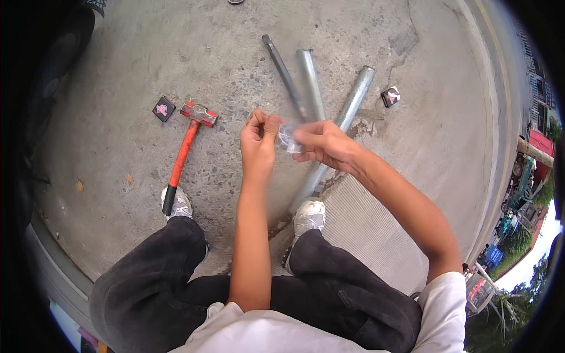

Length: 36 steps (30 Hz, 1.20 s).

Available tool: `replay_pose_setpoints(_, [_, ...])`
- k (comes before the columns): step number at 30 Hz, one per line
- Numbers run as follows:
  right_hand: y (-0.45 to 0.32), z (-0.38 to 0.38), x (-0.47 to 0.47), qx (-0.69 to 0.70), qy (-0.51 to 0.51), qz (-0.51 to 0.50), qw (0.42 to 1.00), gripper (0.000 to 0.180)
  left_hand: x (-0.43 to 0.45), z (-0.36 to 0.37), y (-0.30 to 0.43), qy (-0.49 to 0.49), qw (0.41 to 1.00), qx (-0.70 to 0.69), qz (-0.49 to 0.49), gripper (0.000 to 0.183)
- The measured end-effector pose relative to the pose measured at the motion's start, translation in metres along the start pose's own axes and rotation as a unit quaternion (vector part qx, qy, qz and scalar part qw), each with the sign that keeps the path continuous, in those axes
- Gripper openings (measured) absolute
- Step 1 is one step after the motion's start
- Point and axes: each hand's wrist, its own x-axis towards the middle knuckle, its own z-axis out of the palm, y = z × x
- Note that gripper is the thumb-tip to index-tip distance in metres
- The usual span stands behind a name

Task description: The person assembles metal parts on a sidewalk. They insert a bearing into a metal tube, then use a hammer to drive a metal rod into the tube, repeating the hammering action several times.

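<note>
Between my hands is a small clear plastic packet (289, 139), blurred, its contents not clear. My left hand (261, 134) pinches its left edge between thumb and fingers. From the right, my right hand (324, 143) grips the packet's other side. Beyond the hands a dark metal bar (284, 73) and a galvanized steel pipe (311, 79) lie on the concrete, their near ends partly hidden by my right hand. A second galvanized pipe (357, 95) runs slantwise beneath my right hand towards my right shoe.
A sledgehammer (180, 154) with an orange handle lies at left, its black grip end by my left shoe (178, 203). Near its head is a small black box (163, 109); another black box (390, 96) sits right of the pipes. A vehicle tyre (66, 48) stands upper left.
</note>
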Motion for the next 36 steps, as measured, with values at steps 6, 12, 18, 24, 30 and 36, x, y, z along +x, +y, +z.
replay_pose_setpoints(6, [0.013,-0.013,0.007,0.035,-0.086,0.057,0.994,0.029,0.003,-0.018,-0.002,-0.037,0.981,-0.059,-0.182,0.015])
replay_pose_setpoints(12, [-0.008,-0.007,0.017,-0.182,-0.241,0.044,0.952,0.025,0.021,-0.03,-0.023,0.066,0.94,-0.139,-0.305,0.007])
replay_pose_setpoints(18, [0.016,0.003,0.015,-0.203,-0.009,0.037,0.978,0.037,0.016,-0.072,-0.033,0.221,0.893,0.391,0.023,0.012])
replay_pose_setpoints(24, [0.025,0.016,0.023,-0.211,0.078,-0.025,0.974,0.045,0.001,-0.048,-0.013,0.188,0.939,0.284,-0.052,0.024])
replay_pose_setpoints(30, [0.003,0.012,0.048,-0.357,-0.025,-0.14,0.923,0.032,-0.017,-0.057,-0.013,0.094,0.931,-0.117,-0.332,0.031])
replay_pose_setpoints(36, [0.006,-0.014,0.109,-0.722,0.301,-0.209,0.587,0.035,-0.024,-0.073,-0.01,0.119,0.949,-0.17,-0.238,0.034])
